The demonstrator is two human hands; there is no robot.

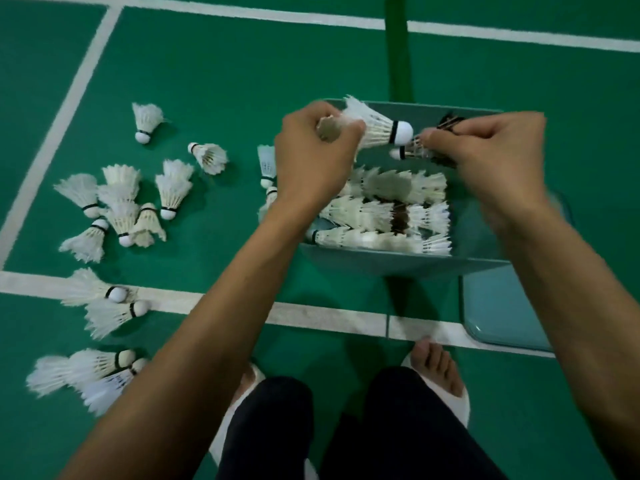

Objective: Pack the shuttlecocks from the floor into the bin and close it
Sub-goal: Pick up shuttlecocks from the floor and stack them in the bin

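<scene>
A: Status? Near end first.
B: Person crouched. Dark trousers [398, 427], feet in white slippers [453, 400], green floor [207, 81].
A: Loose shuttlecocks?
B: All left of the arms. Nearest heap [86, 372] is by the left forearm. A pair [104, 299] lies on the white line [311, 313], with a bigger cluster [117, 206] beyond it. Two singles [147, 119] sit furthest out. A few more lie against the bin's left wall, partly hidden by the left wrist.
A: Bin?
B: Teal bin [398, 263] on the floor dead ahead, top open. Lid [502, 306] lies flat on the floor at its near right corner, just beyond the right foot. Inside are three packed rows [381, 216], nested and lying left to right. Some dark feathers show in the middle row.
A: Hands?
B: Both over the bin's far half. Left hand [311, 157] has its fingers curled round the skirt of a white shuttlecock [377, 128], cork pointing right. Something pale is also in that palm, too blurred to call. Right hand [495, 150] pinches the feather end of a second shuttlecock [407, 152], cork pointing left, just under the first one's cork. Dark feathers [450, 123] show at the right fingers; can't tell whether they're held.
A: Far end?
B: A dark green strip [398, 46] runs up from behind the bin and crosses another white line.
</scene>
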